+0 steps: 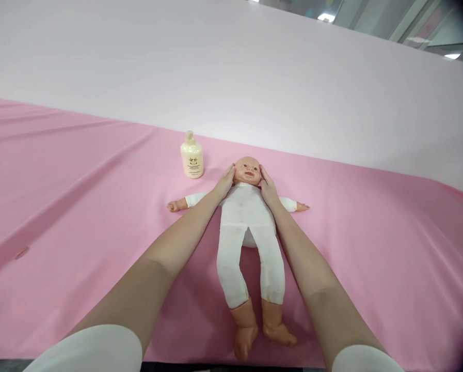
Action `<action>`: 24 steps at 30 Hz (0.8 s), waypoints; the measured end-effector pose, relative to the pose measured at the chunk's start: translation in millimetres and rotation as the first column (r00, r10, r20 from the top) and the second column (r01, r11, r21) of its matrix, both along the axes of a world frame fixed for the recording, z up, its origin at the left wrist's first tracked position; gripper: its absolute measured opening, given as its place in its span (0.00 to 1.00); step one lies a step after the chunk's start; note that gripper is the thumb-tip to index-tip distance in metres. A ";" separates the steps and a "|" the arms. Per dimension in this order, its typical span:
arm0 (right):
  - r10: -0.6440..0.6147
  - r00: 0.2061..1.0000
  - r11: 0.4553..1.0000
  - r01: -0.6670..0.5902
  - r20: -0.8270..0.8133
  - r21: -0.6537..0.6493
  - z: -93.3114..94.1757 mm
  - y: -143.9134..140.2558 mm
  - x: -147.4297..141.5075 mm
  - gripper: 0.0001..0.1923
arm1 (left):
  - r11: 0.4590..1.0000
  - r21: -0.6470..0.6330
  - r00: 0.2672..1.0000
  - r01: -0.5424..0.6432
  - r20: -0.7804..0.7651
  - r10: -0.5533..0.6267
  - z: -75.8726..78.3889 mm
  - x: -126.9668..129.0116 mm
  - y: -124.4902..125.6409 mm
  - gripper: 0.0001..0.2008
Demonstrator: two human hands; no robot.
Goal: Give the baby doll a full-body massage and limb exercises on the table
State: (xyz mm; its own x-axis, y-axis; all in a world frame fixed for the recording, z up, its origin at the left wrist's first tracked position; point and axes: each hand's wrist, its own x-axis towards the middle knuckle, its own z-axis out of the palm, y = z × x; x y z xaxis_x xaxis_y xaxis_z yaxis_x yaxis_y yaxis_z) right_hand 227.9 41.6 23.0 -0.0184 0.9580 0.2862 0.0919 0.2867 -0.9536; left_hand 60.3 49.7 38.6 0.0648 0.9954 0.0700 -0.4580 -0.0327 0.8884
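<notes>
Doll [247, 217] lies face up at centre of the pink sheet [80, 196], head at 12 o'clock, feet at 6, arms spread to 9 and 3. Left hand [225, 183] lies flat and open against the head's left side; right hand [269, 187] the same on the other side, so the 2 palms cup the head between them. Bottle [192, 157] stands upright at 10 o'clock from the head, near the left hand, not touching.

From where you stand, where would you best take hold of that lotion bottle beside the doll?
Probably round the wide body of the lotion bottle, coming from the near side. It stands upright and alone on the pink sheet, and its narrow pump top offers less to grip.
</notes>
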 end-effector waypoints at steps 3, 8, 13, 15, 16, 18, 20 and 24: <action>0.009 1.000 1.000 -0.009 0.009 0.025 -3.4 3.1 0.3 0.42 | 0.998 -0.051 0.998 -0.049 0.023 0.050 0.8 0.0 0.5 0.19; 0.070 0.997 0.997 -0.070 -0.009 0.035 -0.8 0.0 -2.3 0.51 | 0.996 -0.082 1.000 -0.029 -0.014 0.028 10.7 -1.3 -6.1 0.19; 0.082 0.996 0.996 -0.083 0.024 0.028 1.3 -3.1 -2.4 0.50 | 0.993 -0.120 0.999 -0.018 -0.051 0.012 15.3 -2.6 -9.7 0.25; 0.087 0.996 0.996 -0.088 0.024 0.026 -0.2 -1.9 -2.0 0.50 | 0.993 -0.118 0.998 -0.006 -0.062 -0.001 12.4 -3.6 -7.7 0.33; 0.090 0.996 0.995 -0.091 0.018 0.028 -1.2 -1.1 -2.0 0.49 | 0.994 -0.108 0.998 0.000 -0.069 -0.007 10.9 -4.0 -6.8 0.37; 0.092 0.996 0.995 -0.092 0.004 0.035 -3.4 0.7 -2.1 0.48 | 0.996 -0.090 0.997 0.008 -0.077 -0.015 9.5 -4.5 -6.3 0.42; 0.079 0.997 0.996 -0.078 -0.004 0.037 -5.1 2.2 -2.1 0.46 | 0.996 -0.086 0.997 0.009 -0.076 -0.016 11.2 -4.0 -8.2 0.41; 0.023 0.999 0.999 -0.025 0.035 0.040 -6.2 3.6 0.3 0.42 | 0.997 -0.072 0.999 0.003 -0.039 -0.006 17.7 -0.8 -13.6 0.33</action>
State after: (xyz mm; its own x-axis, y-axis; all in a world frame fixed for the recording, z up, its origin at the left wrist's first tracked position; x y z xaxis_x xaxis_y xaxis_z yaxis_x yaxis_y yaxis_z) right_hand 228.2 45.2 16.8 -0.0518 0.9447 0.3239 0.1177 0.3278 -0.9374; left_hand 59.6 36.1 56.3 0.0709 0.9975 -0.0046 -0.4225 0.0342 0.9057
